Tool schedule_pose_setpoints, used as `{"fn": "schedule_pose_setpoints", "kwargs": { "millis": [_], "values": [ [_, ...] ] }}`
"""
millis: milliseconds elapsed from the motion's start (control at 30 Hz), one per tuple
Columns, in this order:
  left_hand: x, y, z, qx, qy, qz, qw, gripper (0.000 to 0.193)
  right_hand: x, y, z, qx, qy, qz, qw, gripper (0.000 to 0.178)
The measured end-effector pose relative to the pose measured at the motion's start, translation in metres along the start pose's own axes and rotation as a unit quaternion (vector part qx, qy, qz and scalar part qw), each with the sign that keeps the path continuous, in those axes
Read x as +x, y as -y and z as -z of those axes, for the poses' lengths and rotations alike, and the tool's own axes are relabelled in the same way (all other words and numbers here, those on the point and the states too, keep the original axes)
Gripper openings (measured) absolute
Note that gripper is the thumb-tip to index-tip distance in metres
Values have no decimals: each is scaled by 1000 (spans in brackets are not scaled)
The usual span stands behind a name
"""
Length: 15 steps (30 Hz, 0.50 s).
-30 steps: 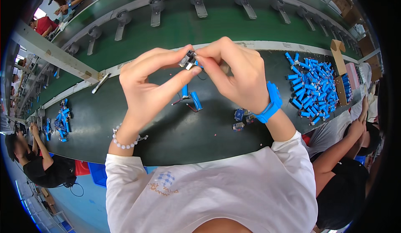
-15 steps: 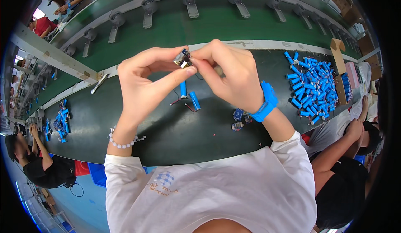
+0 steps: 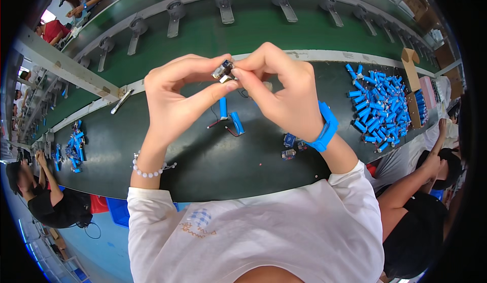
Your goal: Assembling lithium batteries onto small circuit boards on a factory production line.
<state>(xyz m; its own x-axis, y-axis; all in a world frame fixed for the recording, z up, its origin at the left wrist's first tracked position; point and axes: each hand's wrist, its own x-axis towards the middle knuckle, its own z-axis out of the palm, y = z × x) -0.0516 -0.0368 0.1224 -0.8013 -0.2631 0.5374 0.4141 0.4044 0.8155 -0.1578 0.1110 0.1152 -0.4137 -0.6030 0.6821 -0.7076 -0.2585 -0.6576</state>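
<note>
A small circuit board [image 3: 222,70] with metal and white parts is pinched between the thumb and forefinger of my left hand [image 3: 175,92]. My right hand [image 3: 289,92] is closed at the board's right edge, thumb and forefinger pressed together; a thin wire or plug seems to be in them, mostly hidden. Below my hands, a blue cylindrical battery [image 3: 236,123] with red and black leads lies on the dark table. Another blue battery [image 3: 223,109] lies just beyond it, partly covered. Near my right wrist are several small blue circuit boards [image 3: 288,153].
To the right is a large heap of blue batteries [image 3: 378,105] beside an open cardboard box [image 3: 413,100]. A smaller pile [image 3: 76,148] lies at far left, near a metal tool [image 3: 120,102]. Beyond the table, a green conveyor [image 3: 203,39] carries grey parts. Co-workers sit on both sides.
The grey parts on the conveyor have shifted left. My right hand has turned slightly at the board, and the board has tilted a little. Both hands keep their grip.
</note>
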Motion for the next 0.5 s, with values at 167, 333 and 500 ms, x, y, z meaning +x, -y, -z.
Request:
{"fn": "schedule_pose_setpoints", "kwargs": {
  "millis": [167, 333, 500],
  "values": [
    [1, 1, 3, 26, 12, -35, 999, 27, 0, 2, 2, 17, 12, -31, 999, 3],
    [5, 5, 6, 89, 24, -102, 991, 29, -3, 2, 1, -28, 16, -23, 999, 3],
    [7, 4, 12, 110, 39, -130, 985, 30, -3, 2, -3, -98, -29, 77, 992, 7]
  ]
}}
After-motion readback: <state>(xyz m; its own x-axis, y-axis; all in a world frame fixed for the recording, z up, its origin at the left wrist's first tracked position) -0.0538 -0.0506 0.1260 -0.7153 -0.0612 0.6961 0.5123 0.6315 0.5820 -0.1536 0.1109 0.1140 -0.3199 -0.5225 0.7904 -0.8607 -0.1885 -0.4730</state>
